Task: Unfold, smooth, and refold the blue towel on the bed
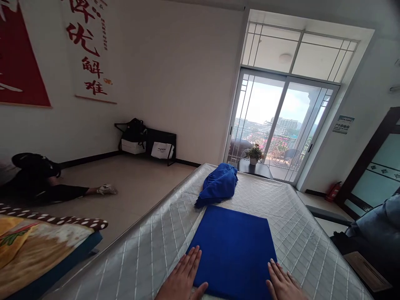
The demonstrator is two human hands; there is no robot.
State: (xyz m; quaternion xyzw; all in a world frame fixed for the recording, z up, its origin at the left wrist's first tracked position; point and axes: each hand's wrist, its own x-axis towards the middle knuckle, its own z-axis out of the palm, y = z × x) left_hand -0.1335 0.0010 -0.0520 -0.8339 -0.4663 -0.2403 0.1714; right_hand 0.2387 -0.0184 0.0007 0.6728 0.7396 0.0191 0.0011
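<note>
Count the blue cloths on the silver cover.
2. A flat cloth lies between the left hand and the right hand; a crumpled cloth lies just beyond it. Another could be hidden in the crumpled one's folds.

1 head view looks forward and down, near the hands (181, 275).

Between the left hand (183, 276) and right hand (283, 281), a smooth, matt blue cloth (235, 252) is presented. Beyond both hands, a wrinkled, matt cloth bundle (219, 183) is seen. Around the hands, a glossy, quilted silvery cover (150, 239) is exposed.
</note>
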